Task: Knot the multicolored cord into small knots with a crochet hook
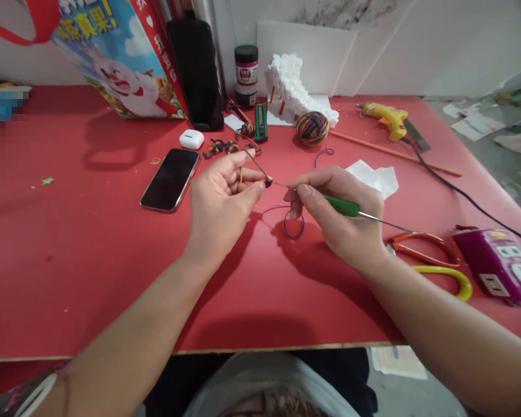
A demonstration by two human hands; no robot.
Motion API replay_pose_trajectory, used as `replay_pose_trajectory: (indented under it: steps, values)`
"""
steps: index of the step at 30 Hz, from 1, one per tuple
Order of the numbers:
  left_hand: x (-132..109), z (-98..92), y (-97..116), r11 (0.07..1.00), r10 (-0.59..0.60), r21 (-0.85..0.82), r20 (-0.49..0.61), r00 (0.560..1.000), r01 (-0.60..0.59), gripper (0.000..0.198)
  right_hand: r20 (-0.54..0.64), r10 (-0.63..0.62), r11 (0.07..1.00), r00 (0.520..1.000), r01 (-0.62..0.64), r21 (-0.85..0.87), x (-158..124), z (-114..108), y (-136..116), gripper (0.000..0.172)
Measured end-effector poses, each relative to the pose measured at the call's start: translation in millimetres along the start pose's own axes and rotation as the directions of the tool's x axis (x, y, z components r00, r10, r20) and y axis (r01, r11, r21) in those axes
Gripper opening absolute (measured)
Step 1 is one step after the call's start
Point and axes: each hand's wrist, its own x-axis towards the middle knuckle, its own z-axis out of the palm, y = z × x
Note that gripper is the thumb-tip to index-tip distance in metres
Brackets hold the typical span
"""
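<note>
My right hand [336,211] is closed on a crochet hook with a green grip [342,205]; its thin metal tip points left to a tiny knot of yarn [268,182]. My left hand [221,200] pinches that small knot between thumb and fingers, with yarn running over the forefinger. A purple yarn strand [294,226] loops on the red table [91,260] below my right hand. The multicoloured yarn ball [312,128] lies further back.
A dark phone [170,179] and white earbud case [191,139] lie left. Small finished yarn pieces [219,147], a jar [246,75], white foam [293,87] and a yellow glue gun [388,119] stand behind. Scissors [429,258], a purple power strip [501,263] and tissue [373,176] lie right.
</note>
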Motion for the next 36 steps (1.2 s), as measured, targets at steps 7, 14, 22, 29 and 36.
replay_pose_trajectory:
  steps: [7, 14, 22, 29, 36]
  values:
    - [0.5, -0.4, -1.4, 1.000, 0.009, -0.012, 0.001, 1.000, -0.009, 0.042, 0.021, 0.025, 1.000, 0.999, -0.026, 0.009, -0.4, -0.8, -0.6, 0.015]
    - [0.2, -0.4, -1.6, 1.000, 0.008, -0.014, 0.007, 1.000, -0.008, 0.041, 0.032, 0.007, 1.000, 0.999, -0.008, 0.001, -1.0, -0.1, 0.9, 0.013]
    - [1.5, -0.7, -3.5, 1.000, 0.002, -0.007, 0.018, 1.000, -0.002, 0.041, 0.018, -0.012, 0.997, 1.000, 0.014, -0.075, -2.7, 2.7, 0.7, 0.017]
    - [1.2, -0.5, -2.8, 1.000, -0.010, -0.020, 0.014, 1.000, 0.010, 0.042, 0.025, -0.004, 0.999, 1.000, 0.005, -0.035, -2.0, 2.2, 0.5, 0.017]
    - [-0.7, -0.1, -1.7, 0.994, 0.085, 0.073, 0.013, 0.996, -0.086, 0.039, 0.037, 0.029, 0.999, 0.999, -0.028, -0.029, -1.3, 0.4, 2.0, 0.015]
